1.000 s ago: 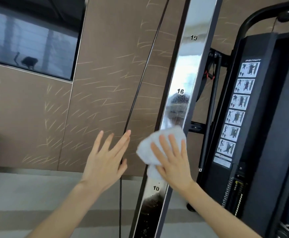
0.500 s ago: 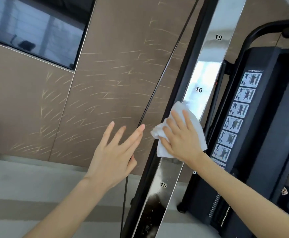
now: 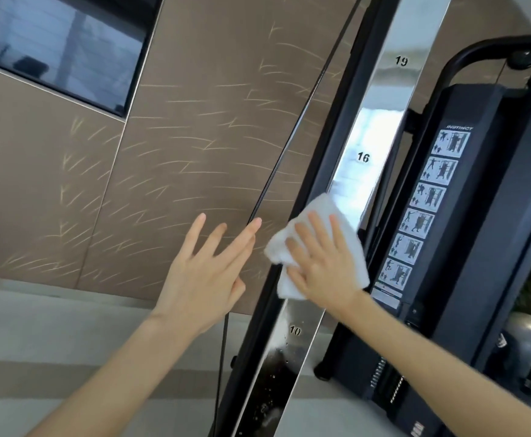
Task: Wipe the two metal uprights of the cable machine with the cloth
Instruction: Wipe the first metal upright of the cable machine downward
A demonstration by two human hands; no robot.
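Note:
A shiny chrome upright (image 3: pixel 380 127) of the cable machine slants up through the middle of the head view, marked 10, 16 and 19. My right hand (image 3: pixel 322 263) lies flat with spread fingers on a white cloth (image 3: pixel 314 209), pressing it against the upright between the marks 10 and 16. My left hand (image 3: pixel 209 272) hovers open with spread fingers to the left of the upright, in front of the black cable (image 3: pixel 276 178), holding nothing. A second upright is not in view.
The black weight-stack housing (image 3: pixel 466 216) with an exercise chart (image 3: pixel 425 203) stands right of the upright. A brown patterned wall (image 3: pixel 194 137) with a dark screen (image 3: pixel 52 42) lies behind. Grey floor (image 3: pixel 52 342) spreads below.
My right hand has slid the cloth up the upright from just above the 10 mark toward the 16 mark. The view has shifted left and tilted, and my left hand stays open beside the cable.

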